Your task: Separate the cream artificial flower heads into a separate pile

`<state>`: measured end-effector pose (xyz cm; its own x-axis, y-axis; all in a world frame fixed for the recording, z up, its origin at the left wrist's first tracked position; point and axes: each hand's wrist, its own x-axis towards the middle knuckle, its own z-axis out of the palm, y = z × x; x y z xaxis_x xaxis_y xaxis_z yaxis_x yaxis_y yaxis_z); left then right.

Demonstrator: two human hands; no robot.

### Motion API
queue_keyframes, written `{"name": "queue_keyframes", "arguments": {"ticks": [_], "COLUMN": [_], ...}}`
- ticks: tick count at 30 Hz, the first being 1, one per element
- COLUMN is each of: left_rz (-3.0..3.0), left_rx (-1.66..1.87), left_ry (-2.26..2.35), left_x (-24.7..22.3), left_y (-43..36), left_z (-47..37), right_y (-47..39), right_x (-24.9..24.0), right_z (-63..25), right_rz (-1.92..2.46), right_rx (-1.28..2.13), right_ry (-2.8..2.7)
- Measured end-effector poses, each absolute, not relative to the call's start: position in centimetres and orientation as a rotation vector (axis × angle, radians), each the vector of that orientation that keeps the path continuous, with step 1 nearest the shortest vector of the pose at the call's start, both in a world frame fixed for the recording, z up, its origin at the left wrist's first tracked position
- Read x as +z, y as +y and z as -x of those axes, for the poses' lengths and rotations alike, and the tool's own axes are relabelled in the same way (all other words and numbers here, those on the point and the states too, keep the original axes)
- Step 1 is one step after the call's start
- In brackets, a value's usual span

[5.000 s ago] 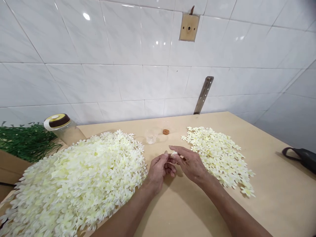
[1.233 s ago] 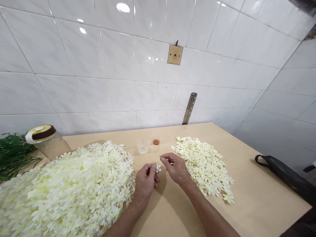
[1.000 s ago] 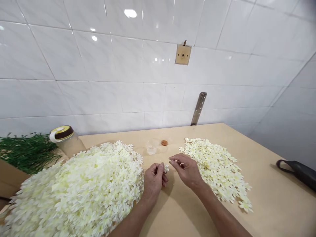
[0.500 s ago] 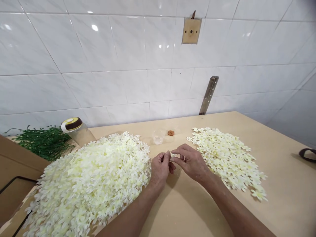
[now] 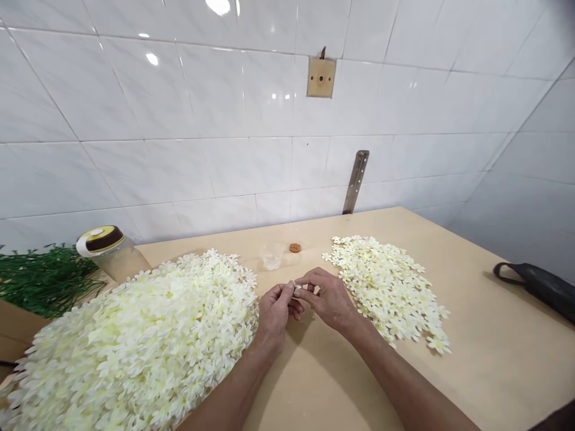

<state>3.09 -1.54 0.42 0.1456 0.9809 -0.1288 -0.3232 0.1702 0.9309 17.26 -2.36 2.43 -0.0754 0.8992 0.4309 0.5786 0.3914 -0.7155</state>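
My left hand (image 5: 275,308) and my right hand (image 5: 327,297) meet above the middle of the table. Thumb and fingers of both are pinched together on a small white artificial flower (image 5: 297,287), mostly covered by the fingertips. To the left of my hands spreads a big heap of white and pale yellow artificial flowers (image 5: 148,341). A smaller, flatter pile of the same flowers (image 5: 386,287) lies to the right, close to my right hand.
Behind my hands are a clear plastic cup (image 5: 272,257) and a small round brown object (image 5: 295,248). Far left are a lidded bottle (image 5: 117,257) and green artificial stems (image 5: 40,281). A black strapped item (image 5: 543,287) lies at right. A metal bracket (image 5: 356,181) leans against the tiled wall.
The view has turned right and tilted up slightly, so everything appears shifted left and more of the black item shows. Both hands remain pinched together at the same place over the table.
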Motion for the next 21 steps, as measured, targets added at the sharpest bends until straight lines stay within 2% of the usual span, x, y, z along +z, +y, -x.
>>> {"name": "queue_keyframes", "arguments": {"ticks": [5,13,21], "left_rz": [-0.839,-0.728,-0.706], "left_rx": [1.075,1.084,1.131], "left_ry": [0.823,0.768,0.738], "left_x": [0.8,0.7,0.3], "left_y": [-1.5,-1.2,-1.3], "left_z": [-2.8,-2.8,-3.1], "right_y": [-2.6,-2.2,-2.3], "right_x": [3.1,3.1,2.6], "right_z": [-17.6,-18.3,-17.1], "right_rz": [1.328,1.213,1.273], "right_rx": [0.565,1.149,1.146], "right_ry": [-1.730,-1.547,-1.446]}}
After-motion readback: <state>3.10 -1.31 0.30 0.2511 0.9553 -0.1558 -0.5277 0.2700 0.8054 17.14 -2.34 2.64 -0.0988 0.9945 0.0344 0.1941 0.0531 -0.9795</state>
